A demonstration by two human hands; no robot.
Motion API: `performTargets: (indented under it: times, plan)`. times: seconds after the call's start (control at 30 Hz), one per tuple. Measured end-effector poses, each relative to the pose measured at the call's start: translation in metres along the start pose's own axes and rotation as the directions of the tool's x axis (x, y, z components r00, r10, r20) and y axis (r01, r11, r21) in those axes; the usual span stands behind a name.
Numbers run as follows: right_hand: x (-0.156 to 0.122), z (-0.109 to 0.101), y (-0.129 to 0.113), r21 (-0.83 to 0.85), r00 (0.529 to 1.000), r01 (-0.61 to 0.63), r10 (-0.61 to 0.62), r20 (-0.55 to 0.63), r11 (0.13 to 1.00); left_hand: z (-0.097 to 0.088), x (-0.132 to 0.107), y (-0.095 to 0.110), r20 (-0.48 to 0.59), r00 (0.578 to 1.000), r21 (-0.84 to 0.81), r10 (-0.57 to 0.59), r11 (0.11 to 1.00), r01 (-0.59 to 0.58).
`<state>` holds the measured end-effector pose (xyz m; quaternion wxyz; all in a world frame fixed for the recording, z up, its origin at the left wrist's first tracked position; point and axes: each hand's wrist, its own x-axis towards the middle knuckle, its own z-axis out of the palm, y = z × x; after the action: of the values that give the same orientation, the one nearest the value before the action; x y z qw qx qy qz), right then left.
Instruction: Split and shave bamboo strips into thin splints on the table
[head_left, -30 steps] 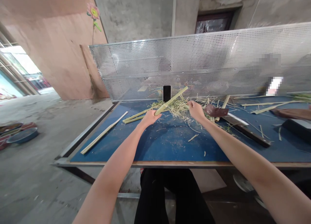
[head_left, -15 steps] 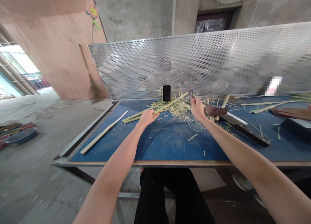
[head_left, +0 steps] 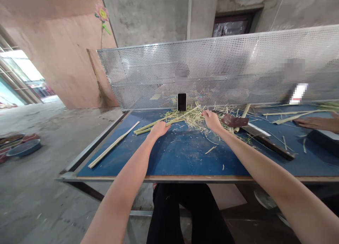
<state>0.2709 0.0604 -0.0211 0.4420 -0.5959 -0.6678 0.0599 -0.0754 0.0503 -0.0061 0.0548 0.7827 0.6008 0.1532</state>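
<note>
My left hand [head_left: 159, 128] is closed around the near end of a pale green bamboo strip [head_left: 182, 115] that slants up and right over a heap of bamboo shavings [head_left: 192, 118]. My right hand [head_left: 212, 119] is closed in a pinch at the far end of the strip, above the shavings; what it pinches is too small to name. Both hands reach across the blue table [head_left: 185, 152].
A phone [head_left: 182, 101] leans against the perforated metal screen [head_left: 225, 67]. Split bamboo pieces [head_left: 144, 128] and a long slat [head_left: 113, 145] lie left. A cleaver [head_left: 265, 140] lies right of my hand. Another person's hand [head_left: 315, 123] rests at far right.
The bamboo strip has dropped from a steep slant to lying nearly flat on the shavings. My right hand rose toward the screen, then came back down onto the heap.
</note>
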Motion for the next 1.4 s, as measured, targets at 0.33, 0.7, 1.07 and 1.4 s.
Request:
performTargets:
  times: [0.33, 0.7, 1.07, 1.4]
  plan:
    - [0.003, 0.009, 0.010, -0.088, 1.000, -0.009, 0.010, 0.003, 0.996, 0.002, -0.002, 0.000, 0.034, 0.998, 0.102, 0.046, 0.994, -0.050]
    - [0.004, 0.010, 0.001, -0.031, 0.995, -0.035, 0.038, 0.093, 0.999, 0.013, -0.002, 0.009, -0.002, 1.000, 0.220, 0.023, 0.975, -0.022]
    - [-0.025, 0.051, -0.054, 0.043, 0.957, 0.027, -0.039, 0.289, 0.999, 0.011, 0.000, 0.014, 0.019, 1.000, 0.249, 0.002, 0.968, -0.007]
    - [0.001, 0.009, -0.006, -0.073, 0.994, -0.098, 0.101, 0.044, 0.993, 0.013, 0.000, 0.013, 0.025, 1.000, 0.246, 0.001, 0.969, -0.008]
